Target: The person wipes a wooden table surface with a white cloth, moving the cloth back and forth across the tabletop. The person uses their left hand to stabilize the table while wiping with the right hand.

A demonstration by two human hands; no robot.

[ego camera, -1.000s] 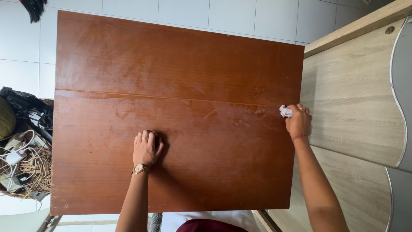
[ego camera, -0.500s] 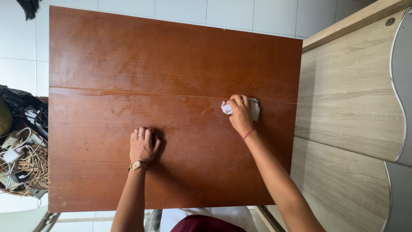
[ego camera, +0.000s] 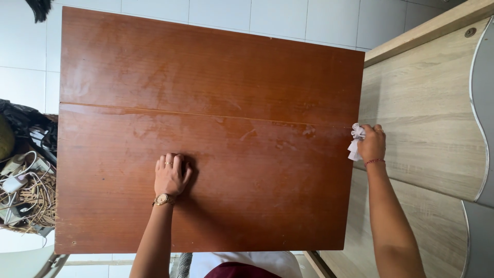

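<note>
A reddish-brown wooden table top (ego camera: 206,77) with a seam across its middle fills the view; pale smears show near the seam on the right. My left hand (ego camera: 172,174) lies flat on the wood near the centre, fingers together, with a ring and a gold wristwatch. My right hand (ego camera: 371,143) is at the table's right edge, closed on a crumpled white cloth (ego camera: 355,141) that hangs just over that edge.
A light wooden cabinet (ego camera: 422,113) with grey curved panels stands right of the table. A woven basket (ego camera: 25,195) with tangled cables and a dark bag sits at the left. White floor tiles (ego camera: 25,62) surround the table.
My right hand swept the cloth from the right edge to the table's middle, then back out to the right edge. The left hand stayed put.
</note>
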